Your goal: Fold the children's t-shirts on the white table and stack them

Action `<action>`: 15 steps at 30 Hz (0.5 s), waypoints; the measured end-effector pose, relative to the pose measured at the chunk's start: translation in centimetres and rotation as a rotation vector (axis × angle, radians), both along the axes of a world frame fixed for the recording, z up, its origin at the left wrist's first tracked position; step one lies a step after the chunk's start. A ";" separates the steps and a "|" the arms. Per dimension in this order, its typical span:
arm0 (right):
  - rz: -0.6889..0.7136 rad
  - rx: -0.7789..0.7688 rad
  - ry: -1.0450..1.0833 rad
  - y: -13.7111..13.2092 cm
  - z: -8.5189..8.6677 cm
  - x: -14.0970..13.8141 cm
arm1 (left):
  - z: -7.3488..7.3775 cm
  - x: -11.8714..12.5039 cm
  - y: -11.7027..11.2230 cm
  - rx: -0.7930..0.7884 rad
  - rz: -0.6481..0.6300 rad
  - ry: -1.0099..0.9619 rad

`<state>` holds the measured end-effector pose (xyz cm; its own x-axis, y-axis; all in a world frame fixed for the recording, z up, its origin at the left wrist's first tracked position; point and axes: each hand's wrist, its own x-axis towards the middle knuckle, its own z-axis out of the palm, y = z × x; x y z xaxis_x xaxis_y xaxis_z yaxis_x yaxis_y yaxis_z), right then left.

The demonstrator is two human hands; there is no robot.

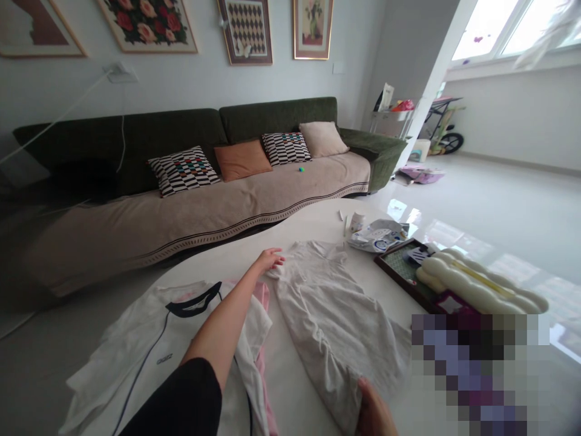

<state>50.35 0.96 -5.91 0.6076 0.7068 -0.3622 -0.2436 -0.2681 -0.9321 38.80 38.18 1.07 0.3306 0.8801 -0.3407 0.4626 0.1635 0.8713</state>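
Observation:
A light grey garment point(336, 303) lies lengthwise and wrinkled on the white table point(290, 375); its exact kind is unclear. At its far left corner is my left hand point(271, 259), with fingers stretched out and apart by the cloth. My right hand point(376, 412) is at the near end, thumb on top of the cloth edge and the other fingers hidden, pinching it. To the left, partly under my left arm, a white shirt point(149, 351) with a dark collar is spread over a pink cloth point(263, 363).
A silver-and-white packet point(380, 235), a small white cup point(357, 221) and a dark-rimmed tray point(394, 272) bearing a cream puffy case point(481, 281) stand on the table's right side. Behind is a green sofa point(281, 112) with cushions. The lower right is pixelated.

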 end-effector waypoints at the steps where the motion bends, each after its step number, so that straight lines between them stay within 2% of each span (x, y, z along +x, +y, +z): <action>1: -0.003 -0.018 -0.036 0.2 -0.1 -0.1 | -0.5 0.0 0.0 0.063 0.020 0.046; 5: 0.005 -0.061 -0.169 0.9 -0.8 -0.7 | -1.5 -1.4 0.8 0.277 0.111 0.202; 9: 0.089 -0.089 -0.304 -0.1 -1.2 -0.4 | -1.8 -3.6 2.0 0.309 0.112 0.272; 12: 0.099 -0.130 -0.467 0.2 0.6 1.0 | -2.2 -5.1 2.8 0.282 0.044 0.247; 13: 0.098 -0.134 -0.542 1.2 1.6 1.7 | -2.4 -5.6 3.0 0.278 0.020 0.225; 15: 0.130 -0.099 -0.693 5.2 3.8 3.0 | -2.7 -6.4 3.2 0.271 -0.022 0.173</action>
